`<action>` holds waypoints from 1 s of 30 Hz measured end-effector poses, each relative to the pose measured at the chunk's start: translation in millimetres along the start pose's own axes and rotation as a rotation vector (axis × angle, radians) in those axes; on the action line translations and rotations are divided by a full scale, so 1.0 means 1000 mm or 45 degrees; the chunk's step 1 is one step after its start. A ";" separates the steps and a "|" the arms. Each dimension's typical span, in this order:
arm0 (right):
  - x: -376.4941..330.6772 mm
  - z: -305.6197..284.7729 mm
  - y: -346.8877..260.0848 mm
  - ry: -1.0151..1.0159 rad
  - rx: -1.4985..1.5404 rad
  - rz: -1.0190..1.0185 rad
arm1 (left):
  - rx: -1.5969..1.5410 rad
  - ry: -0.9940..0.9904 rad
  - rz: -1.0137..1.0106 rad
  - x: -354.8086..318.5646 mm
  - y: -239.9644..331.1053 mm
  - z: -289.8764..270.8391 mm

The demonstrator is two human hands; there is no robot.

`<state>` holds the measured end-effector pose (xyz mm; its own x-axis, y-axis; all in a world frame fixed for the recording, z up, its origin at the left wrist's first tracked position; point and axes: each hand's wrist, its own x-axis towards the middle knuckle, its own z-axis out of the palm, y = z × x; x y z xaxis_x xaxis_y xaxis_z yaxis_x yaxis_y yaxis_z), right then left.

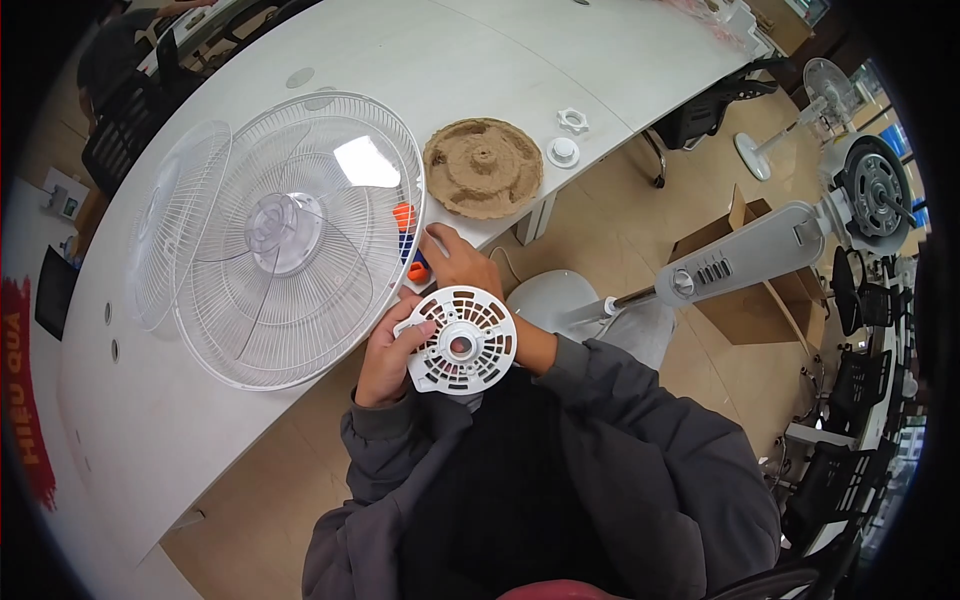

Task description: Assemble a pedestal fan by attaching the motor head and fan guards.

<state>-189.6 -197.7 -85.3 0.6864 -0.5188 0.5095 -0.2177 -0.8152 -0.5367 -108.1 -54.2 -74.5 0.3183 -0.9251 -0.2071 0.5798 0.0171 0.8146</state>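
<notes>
A round white plastic fan motor cover (480, 372), slotted all round with a hole in its middle, is held up in front of my body. My left hand (383, 362) grips its left side, thumb on the face and fingers behind. Past the cover's upper edge, my right hand (462, 262) is at the table edge with its fingers bent. Those fingers are beside an orange and blue object (404, 216), partly behind a fan grille; I cannot tell whether they hold it. The clear-bladed fan head with its wire grille (345, 290) lies on the table to the left.
Right of the grille are a brown moulded pulp tray (484, 165), a white ring nut (572, 121) and a white round cap (563, 152). A white fan stand with bare motor (740, 255) leans at my right, near a cardboard box (770, 310). Another person (112, 55) is far left.
</notes>
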 end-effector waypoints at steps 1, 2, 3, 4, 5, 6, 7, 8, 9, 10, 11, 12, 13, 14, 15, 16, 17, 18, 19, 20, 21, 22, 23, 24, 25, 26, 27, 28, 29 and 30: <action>0.004 0.005 -0.003 -0.039 -0.079 0.089 | -0.012 0.017 0.022 0.000 0.000 0.001; 0.007 0.010 -0.007 -0.048 -0.055 0.101 | -0.008 0.019 0.028 0.000 0.000 0.003; 0.012 0.016 -0.009 -0.068 -0.087 0.161 | -0.008 0.024 -0.001 -0.001 0.002 0.004; 0.014 0.018 -0.010 -0.066 -0.125 0.206 | -0.007 0.030 -0.032 -0.001 0.003 0.004; 0.016 0.019 -0.011 -0.002 -0.124 0.194 | 0.003 0.034 -0.028 -0.002 0.004 0.005; 0.016 0.019 -0.011 0.042 -0.115 0.160 | 0.027 -0.006 -0.024 -0.002 0.005 0.006; 0.013 0.014 -0.009 0.042 -0.111 0.118 | 0.049 -0.047 -0.019 -0.002 0.005 0.007; 0.008 0.007 -0.007 -0.033 -0.127 0.153 | 0.054 -0.044 -0.015 -0.003 0.006 0.008; -0.001 -0.003 -0.005 -0.032 -0.118 0.090 | 0.080 -0.044 -0.005 -0.003 0.005 0.009; -0.011 -0.013 -0.002 0.023 -0.102 0.028 | 0.099 -0.038 -0.030 -0.004 0.004 0.010; -0.022 -0.024 0.001 -0.114 -0.062 0.118 | 0.091 -0.051 -0.016 -0.003 0.003 0.011; -0.032 -0.034 0.006 -0.222 -0.024 0.191 | 0.090 -0.038 -0.004 -0.002 0.001 0.012; -0.041 -0.042 0.012 -0.270 0.084 0.244 | 0.058 -0.062 -0.018 -0.001 0.000 0.014; -0.050 -0.049 0.021 -0.290 0.241 0.243 | 0.013 -0.087 -0.059 0.001 -0.001 0.015; -0.060 -0.055 0.029 -0.339 0.364 0.249 | 0.019 -0.124 -0.039 0.003 -0.003 0.017; -0.070 -0.058 0.038 -0.337 0.486 0.201 | 0.025 -0.112 -0.044 0.004 -0.005 0.019; -0.079 -0.059 0.047 -0.359 0.534 0.198 | 0.028 -0.112 -0.030 0.007 -0.007 0.022; -0.089 -0.058 0.055 -0.408 0.548 0.254 | 0.023 -0.109 -0.036 0.010 -0.009 0.025; -0.105 -0.058 0.059 -0.319 0.767 0.367 | 0.037 -0.122 -0.029 0.013 -0.012 0.029; -0.120 -0.054 0.062 -0.291 0.763 0.534 | 0.004 -0.024 -0.012 0.016 -0.015 0.033; -0.136 -0.056 0.068 -0.311 0.748 0.625 | -0.042 0.056 -0.013 0.019 -0.017 0.037; -0.151 -0.058 0.075 -0.345 0.722 0.754 | -0.063 0.090 -0.017 0.023 -0.017 0.039; -0.165 -0.059 0.083 -0.337 0.718 0.756 | -0.105 0.070 0.034 0.026 -0.019 0.042; -0.178 -0.060 0.090 -0.388 0.938 0.999 | -0.164 0.057 0.054 0.030 -0.021 0.045; -0.190 -0.060 0.098 -0.453 1.096 1.278 | -0.144 0.061 0.053 0.034 -0.023 0.049; -0.201 -0.060 0.106 -0.426 1.160 1.239 | -0.157 0.092 0.066 0.038 -0.025 0.053; -0.211 -0.059 0.115 -0.403 1.190 1.325 | -0.193 0.090 0.086 0.042 -0.026 0.057; -0.222 -0.058 0.123 -0.396 1.180 1.435 | -0.164 0.117 0.082 0.046 -0.028 0.060; -0.235 -0.057 0.133 -0.373 1.226 1.410 | -0.139 0.090 0.086 0.051 -0.030 0.063; -0.247 -0.055 0.143 -0.418 0.960 1.371 | -0.119 0.058 0.080 0.056 -0.031 0.066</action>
<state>-428.2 -200.6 -251.3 0.5738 -0.6333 -0.5193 -0.3899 0.3464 -0.8532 -158.1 -131.7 -75.4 0.3887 -0.9030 -0.1831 0.6244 0.1120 0.7730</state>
